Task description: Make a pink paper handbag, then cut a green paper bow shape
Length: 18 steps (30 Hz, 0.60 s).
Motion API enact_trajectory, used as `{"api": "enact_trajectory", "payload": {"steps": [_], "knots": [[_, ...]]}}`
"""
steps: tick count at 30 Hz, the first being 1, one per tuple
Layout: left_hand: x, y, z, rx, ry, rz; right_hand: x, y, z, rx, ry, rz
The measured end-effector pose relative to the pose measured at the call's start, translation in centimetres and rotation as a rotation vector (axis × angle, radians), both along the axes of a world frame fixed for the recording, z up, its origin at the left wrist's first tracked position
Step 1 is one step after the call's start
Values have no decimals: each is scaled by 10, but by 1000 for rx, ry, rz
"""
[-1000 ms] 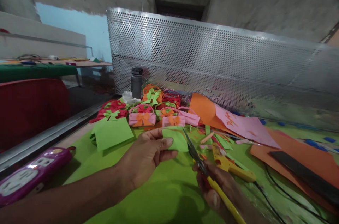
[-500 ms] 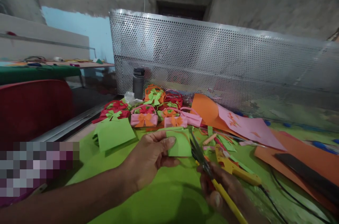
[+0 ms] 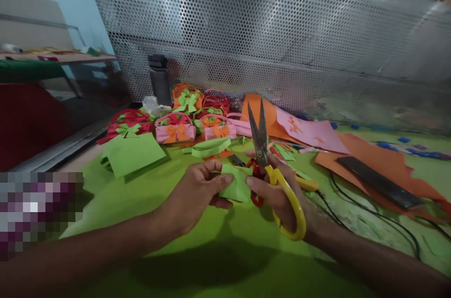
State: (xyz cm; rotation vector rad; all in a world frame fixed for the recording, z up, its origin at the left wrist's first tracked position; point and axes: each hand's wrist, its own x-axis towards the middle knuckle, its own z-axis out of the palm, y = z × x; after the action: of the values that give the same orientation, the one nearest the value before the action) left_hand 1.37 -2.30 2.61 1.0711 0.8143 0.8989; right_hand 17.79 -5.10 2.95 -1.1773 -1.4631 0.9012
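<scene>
Between finger and thumb, my left hand (image 3: 202,185) pinches a small green piece of paper (image 3: 237,184) above the green tabletop. My right hand (image 3: 278,187) has the scissors (image 3: 260,141) hooked on its fingers, with yellow and red handles and the blades parted and pointing up, away from the paper. My right thumb reaches the paper's right edge. Just beyond lies a green paper strip (image 3: 211,148) bent into a loop. A folded green sheet (image 3: 133,153) rests to the left of my left hand.
Several small paper baskets with bows (image 3: 175,128) stand at the back beside a dark bottle (image 3: 160,80). On the right are orange sheets (image 3: 329,162), a pink sheet (image 3: 306,129), a black flat bar (image 3: 378,181) and a corded yellow tool (image 3: 306,184). A perforated metal panel (image 3: 229,30) closes the back.
The scissors have swung from the paper's edge to point upward, and my right thumb has come to the paper. A looped green strip now lies on the table. The view has tilted down.
</scene>
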Motion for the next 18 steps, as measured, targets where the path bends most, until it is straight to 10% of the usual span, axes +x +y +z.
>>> {"api": "enact_trajectory", "payload": {"steps": [6, 18], "knots": [[-2, 0, -3, -93, 128, -181, 3, -1, -2, 50, -46, -83], [0, 2, -3, -91, 40, -121, 0, -2, -4, -2, 11, 77]]}}
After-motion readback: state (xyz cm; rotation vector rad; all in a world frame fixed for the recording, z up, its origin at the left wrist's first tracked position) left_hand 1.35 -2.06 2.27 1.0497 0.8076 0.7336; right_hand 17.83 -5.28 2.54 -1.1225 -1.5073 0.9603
